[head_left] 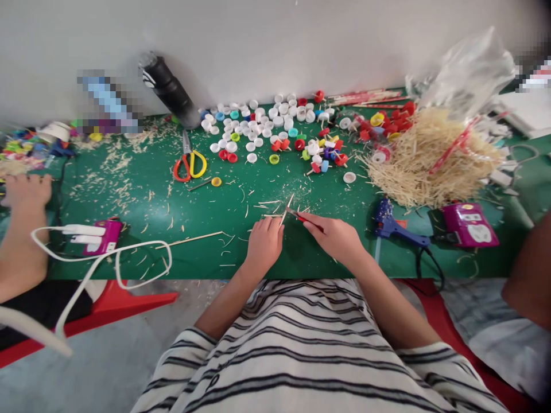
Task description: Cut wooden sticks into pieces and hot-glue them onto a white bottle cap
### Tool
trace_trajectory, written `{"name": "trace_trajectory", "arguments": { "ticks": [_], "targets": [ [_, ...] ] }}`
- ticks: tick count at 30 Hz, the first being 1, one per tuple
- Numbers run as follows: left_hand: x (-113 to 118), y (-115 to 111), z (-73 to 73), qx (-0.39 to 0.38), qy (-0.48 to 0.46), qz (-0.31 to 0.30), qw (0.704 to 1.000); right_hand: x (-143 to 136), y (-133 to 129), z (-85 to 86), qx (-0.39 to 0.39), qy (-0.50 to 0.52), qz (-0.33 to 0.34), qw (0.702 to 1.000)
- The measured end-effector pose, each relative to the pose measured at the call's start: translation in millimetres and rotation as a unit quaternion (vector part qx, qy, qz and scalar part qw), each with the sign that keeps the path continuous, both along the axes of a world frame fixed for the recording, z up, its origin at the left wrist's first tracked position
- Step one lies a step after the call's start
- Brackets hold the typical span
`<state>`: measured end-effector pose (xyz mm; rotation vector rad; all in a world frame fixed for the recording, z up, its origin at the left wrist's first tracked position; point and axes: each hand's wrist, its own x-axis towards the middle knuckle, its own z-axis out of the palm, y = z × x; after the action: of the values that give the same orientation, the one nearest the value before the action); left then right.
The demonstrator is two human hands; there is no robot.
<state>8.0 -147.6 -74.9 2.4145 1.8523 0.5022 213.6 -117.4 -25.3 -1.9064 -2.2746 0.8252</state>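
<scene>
My left hand [265,244] rests low on the green table, its fingers closed on a thin pale wooden stick [290,202] that points up and away. From the right, my right hand [334,236] grips a small knife [297,214] with a red handle, and its blade meets the stick just beyond my left fingertips. Several cut slivers [269,202] and fine shavings lie around the blade. Past my hands are many white bottle caps [275,121] and a cluster of coloured caps [325,154] with short sticks through them.
Scissors [189,163] and a black bottle [170,92] are at the left back. At the right are a heap of thin sticks [430,160], a blue glue gun [398,226] and a purple power socket [470,225]. A white cable [142,246] loops at left, near another person's hand [28,192].
</scene>
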Motion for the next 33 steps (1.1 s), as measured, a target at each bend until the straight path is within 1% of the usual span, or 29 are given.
{"name": "trace_trajectory", "arguments": {
  "ticks": [5,10,19,23,27,33],
  "targets": [
    [-3,1,-6.6,0.028,-0.019,-0.013,0.999,1,1,2.1,-0.002,0.002,-0.003,1.0],
    [-7,1,-11.2,0.055,-0.001,-0.022,0.998,3,1,1.1,0.003,0.014,-0.008,1.0],
    [-3,1,-8.3,0.042,0.036,-0.027,0.998,3,2,3.1,-0.014,0.002,-0.014,1.0],
    [0,0,-5.3,0.021,0.035,-0.024,0.999,4,2,1.7,-0.016,-0.003,-0.012,1.0],
    [0,0,-3.2,0.019,0.032,-0.027,0.999,8,-1,0.0,-0.017,0.004,-0.018,1.0],
    [-1,1,-5.9,0.03,0.015,-0.022,0.999,11,-5,-2.8,0.009,0.005,-0.011,1.0]
  ]
}}
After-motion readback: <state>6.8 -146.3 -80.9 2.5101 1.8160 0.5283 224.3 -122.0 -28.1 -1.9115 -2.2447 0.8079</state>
